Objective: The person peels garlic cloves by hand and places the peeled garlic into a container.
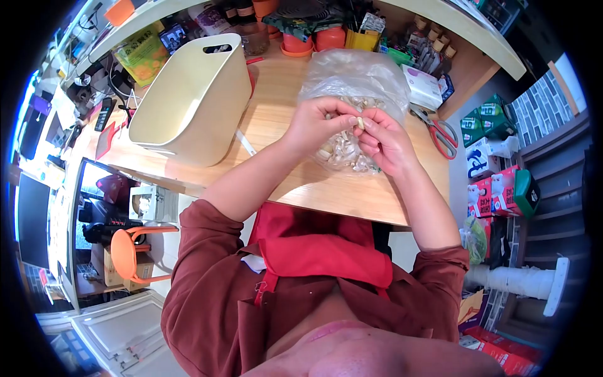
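Both of my hands meet above an open clear plastic bag [352, 69] on the wooden table. Between the fingertips is a small pale yellowish piece [360, 122], perhaps a garlic clove. My left hand [320, 124] pinches it from the left side, thumb and forefinger together. From the right, my right hand [386, 139] holds it between thumb and forefinger, the other fingers curled. Beneath the hands, many whitish pieces and papery skins [345, 151] lie in and on the bag.
A cream bin [188, 107] stands on the table at left. Red-handled scissors [443, 138] lie right of the bag, near a white box [422, 87]. Orange pots [296, 45] and small bottles [432, 53] line the back. The wooden table [273, 113] ends near my body.
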{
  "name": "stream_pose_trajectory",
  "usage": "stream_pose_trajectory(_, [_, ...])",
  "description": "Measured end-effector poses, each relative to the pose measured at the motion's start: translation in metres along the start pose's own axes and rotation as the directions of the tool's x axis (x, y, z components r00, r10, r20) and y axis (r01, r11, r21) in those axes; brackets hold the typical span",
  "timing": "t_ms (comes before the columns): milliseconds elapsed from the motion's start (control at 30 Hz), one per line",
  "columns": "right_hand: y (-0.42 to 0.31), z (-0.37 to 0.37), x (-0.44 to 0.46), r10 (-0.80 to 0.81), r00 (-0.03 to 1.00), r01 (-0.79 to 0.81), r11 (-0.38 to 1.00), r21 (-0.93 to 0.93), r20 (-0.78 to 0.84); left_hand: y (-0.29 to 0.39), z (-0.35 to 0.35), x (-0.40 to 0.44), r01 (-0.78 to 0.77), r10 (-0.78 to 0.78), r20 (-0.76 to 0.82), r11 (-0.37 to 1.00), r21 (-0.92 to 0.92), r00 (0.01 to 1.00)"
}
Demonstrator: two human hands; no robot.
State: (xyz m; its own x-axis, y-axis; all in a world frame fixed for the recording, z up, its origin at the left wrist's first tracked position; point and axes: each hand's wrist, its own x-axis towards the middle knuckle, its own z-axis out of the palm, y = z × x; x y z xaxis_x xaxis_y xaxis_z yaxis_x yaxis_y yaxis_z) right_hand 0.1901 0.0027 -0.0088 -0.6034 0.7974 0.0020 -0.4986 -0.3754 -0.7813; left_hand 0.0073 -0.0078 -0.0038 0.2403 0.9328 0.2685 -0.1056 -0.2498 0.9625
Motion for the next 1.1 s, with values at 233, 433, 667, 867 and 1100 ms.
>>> stream_pose_trajectory(233, [-0.0007, 0.0010, -0.0008, 0.016, 0.999, -0.015, 1.000, 0.026, -0.033, 0.0042, 0.0021, -0.0020, -0.001, 0.001, -0.011, 1.000, -0.001, 1.000])
stream_pose_trajectory(433, [0.0022, -0.0010, 0.0004, 0.006, 1.000, -0.005, 1.000, 0.018, -0.020, -0.0030, -0.0001, -0.0015, -0.006, 0.011, -0.023, 0.983, 0.185, 1.000])
stream_pose_trajectory(667, [0.0007, 0.0004, -0.0004, -0.013, 1.000, 0.013, 1.000, 0.028, -0.022, -0.0014, 0.0017, -0.0018, -0.018, 0.019, 0.039, 1.000, -0.016, 0.999])
stream_pose_trajectory(867, [-0.0002, 0.0003, -0.0008, -0.005, 1.000, 0.006, 0.999, 0.033, -0.019, 0.0031, 0.0027, -0.0025, 0.000, 0.003, 0.031, 0.997, -0.072, 1.000])
stream_pose_trajectory(1100, [-0.0001, -0.0006, -0.0001, -0.013, 1.000, 0.013, 0.999, 0.035, -0.012, 0.0038, 0.0021, -0.0023, 0.002, 0.001, 0.045, 0.997, -0.076, 0.999])
